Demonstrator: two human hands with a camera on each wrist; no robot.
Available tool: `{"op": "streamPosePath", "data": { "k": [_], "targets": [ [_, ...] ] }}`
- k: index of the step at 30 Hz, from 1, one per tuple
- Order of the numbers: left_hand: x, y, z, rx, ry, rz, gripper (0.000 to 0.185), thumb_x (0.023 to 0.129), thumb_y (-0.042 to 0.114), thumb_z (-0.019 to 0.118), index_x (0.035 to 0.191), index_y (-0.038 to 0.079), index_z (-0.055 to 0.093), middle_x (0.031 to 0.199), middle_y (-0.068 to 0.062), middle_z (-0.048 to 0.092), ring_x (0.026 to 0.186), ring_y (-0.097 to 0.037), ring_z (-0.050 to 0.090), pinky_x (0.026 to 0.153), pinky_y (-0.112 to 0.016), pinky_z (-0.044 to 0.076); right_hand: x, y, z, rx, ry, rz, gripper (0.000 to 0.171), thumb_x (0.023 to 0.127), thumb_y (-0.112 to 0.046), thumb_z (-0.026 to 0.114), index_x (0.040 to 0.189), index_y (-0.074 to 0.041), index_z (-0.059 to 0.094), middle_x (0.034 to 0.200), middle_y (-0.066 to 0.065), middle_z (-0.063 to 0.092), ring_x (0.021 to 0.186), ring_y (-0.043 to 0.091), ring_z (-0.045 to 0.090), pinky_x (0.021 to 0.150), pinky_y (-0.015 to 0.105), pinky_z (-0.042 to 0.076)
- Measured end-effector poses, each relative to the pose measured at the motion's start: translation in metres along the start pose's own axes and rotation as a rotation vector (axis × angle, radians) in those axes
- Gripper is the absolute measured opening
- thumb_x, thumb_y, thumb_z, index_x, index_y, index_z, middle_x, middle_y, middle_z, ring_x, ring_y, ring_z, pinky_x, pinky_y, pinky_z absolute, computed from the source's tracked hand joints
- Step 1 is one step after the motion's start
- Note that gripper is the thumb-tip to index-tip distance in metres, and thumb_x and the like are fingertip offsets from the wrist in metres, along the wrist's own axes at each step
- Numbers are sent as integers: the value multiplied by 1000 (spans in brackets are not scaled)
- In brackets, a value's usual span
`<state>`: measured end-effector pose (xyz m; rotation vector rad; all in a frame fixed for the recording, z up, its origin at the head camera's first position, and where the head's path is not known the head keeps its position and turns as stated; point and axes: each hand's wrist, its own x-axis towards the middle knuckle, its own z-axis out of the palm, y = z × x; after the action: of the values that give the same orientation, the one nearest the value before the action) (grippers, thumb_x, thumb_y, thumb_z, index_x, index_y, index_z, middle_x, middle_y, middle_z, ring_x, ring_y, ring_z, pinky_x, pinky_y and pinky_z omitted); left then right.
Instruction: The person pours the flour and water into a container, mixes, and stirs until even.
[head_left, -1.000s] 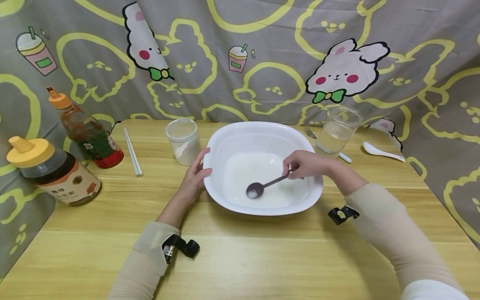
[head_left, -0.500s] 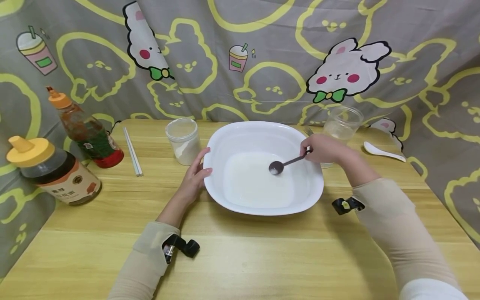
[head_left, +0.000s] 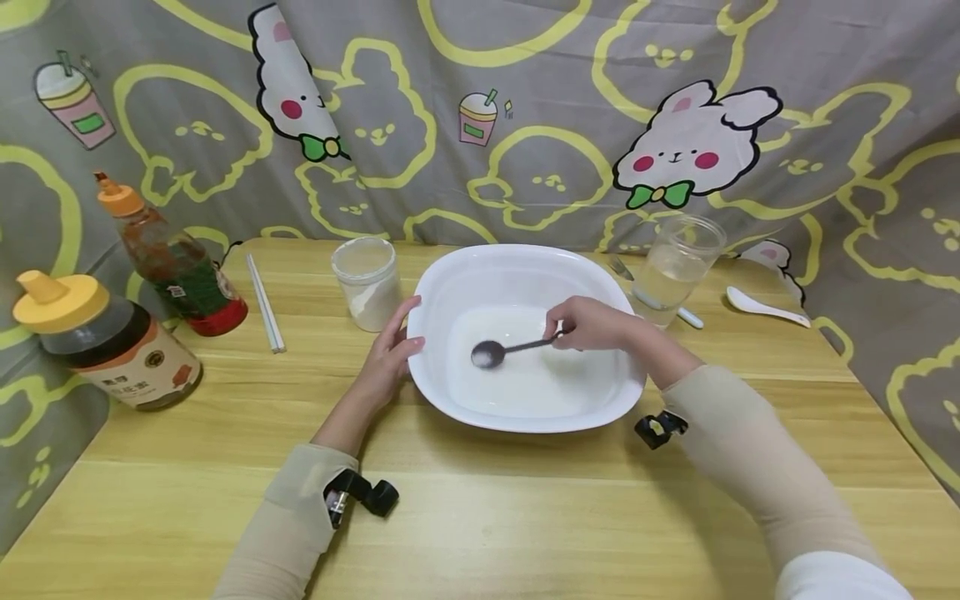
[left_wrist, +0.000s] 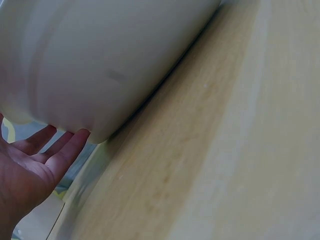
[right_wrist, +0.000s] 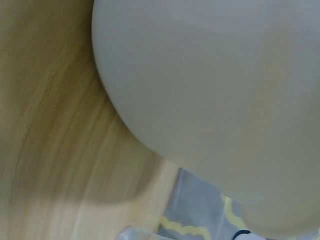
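A white, rounded rectangular bowl stands on the table, with milky white liquid in its bottom. My left hand holds the bowl's left side, thumb at the rim. In the left wrist view, the fingers of that hand meet the outer wall. My right hand reaches over the bowl's right side and pinches the handle of a dark spoon. The spoon's head is over the left middle of the liquid, with some white in it. Only the bowl's outside shows in the right wrist view; the right hand is out of sight there.
A jar of white powder stands behind my left hand. Chopsticks, a red sauce bottle and a yellow-capped bottle are at left. At right are a glass jar, a fork and a white spoon.
The right hand moved right and back with the spoon, then left again, bringing its head to the left middle of the bowl. The left hand and bowl have stayed in place.
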<state>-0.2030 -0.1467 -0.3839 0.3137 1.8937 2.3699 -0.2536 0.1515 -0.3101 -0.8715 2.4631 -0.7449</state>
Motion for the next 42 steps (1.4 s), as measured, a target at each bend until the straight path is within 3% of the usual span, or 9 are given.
{"op": "streamPosePath", "data": {
  "k": [6, 12, 19, 24, 27, 31, 36, 42],
  "targets": [
    [0, 0, 1, -3, 3, 1, 59, 79, 10, 49, 134, 19, 28, 121, -22, 37, 100, -39, 43, 66, -33, 51, -34, -1, -18, -77, -109, -27, 11, 72, 3, 56, 75, -5, 62, 57, -3, 48, 50, 9, 38, 46, 21, 33],
    [0, 0, 1, -1, 0, -8, 59, 80, 9, 48, 135, 19, 27, 123, -22, 36, 102, -41, 41, 67, -34, 51, -55, 2, -44, -222, -30, 104, 15, 69, 5, 56, 70, -8, 62, 65, 0, 54, 55, 14, 43, 48, 25, 36],
    [-1, 0, 1, 2, -5, -6, 59, 80, 10, 48, 135, 19, 27, 123, -23, 36, 102, -42, 41, 68, -35, 50, -29, 13, -42, -300, 138, 185, 10, 71, 0, 56, 74, -7, 63, 67, 2, 55, 61, 18, 45, 51, 27, 38],
    [-1, -1, 0, 7, -6, -10, 59, 80, 10, 48, 135, 19, 27, 124, -22, 35, 102, -40, 42, 69, -35, 50, 2, 10, -22, -187, 189, 125, 8, 74, 0, 57, 79, -2, 63, 65, 2, 56, 56, 16, 48, 49, 26, 40],
    [-1, 0, 1, 4, -7, -6, 60, 80, 9, 48, 135, 19, 27, 124, -22, 36, 101, -39, 42, 68, -34, 50, 12, 4, -7, -55, 127, 51, 9, 75, 1, 56, 82, 1, 62, 59, 3, 55, 50, 13, 46, 47, 24, 39],
    [-1, 0, 1, -7, -10, 0, 60, 80, 9, 48, 135, 18, 27, 125, -22, 35, 102, -41, 41, 68, -33, 51, 8, -6, 3, 46, -45, -9, 10, 77, 1, 56, 84, 1, 62, 52, 5, 50, 46, 11, 41, 44, 22, 34],
    [-1, 0, 0, -8, -7, 1, 60, 80, 9, 48, 135, 18, 27, 125, -21, 35, 102, -40, 42, 67, -33, 51, -19, -12, -6, -16, -170, -8, 12, 74, 2, 56, 77, -6, 64, 54, 1, 49, 47, 10, 40, 44, 21, 33],
    [0, 0, 1, -12, -5, 0, 60, 80, 8, 48, 135, 18, 27, 123, -22, 37, 101, -39, 42, 67, -34, 51, -51, -9, -32, -152, -124, 87, 15, 70, 5, 55, 71, -8, 63, 60, -1, 51, 50, 11, 41, 45, 24, 35]
  ]
}}
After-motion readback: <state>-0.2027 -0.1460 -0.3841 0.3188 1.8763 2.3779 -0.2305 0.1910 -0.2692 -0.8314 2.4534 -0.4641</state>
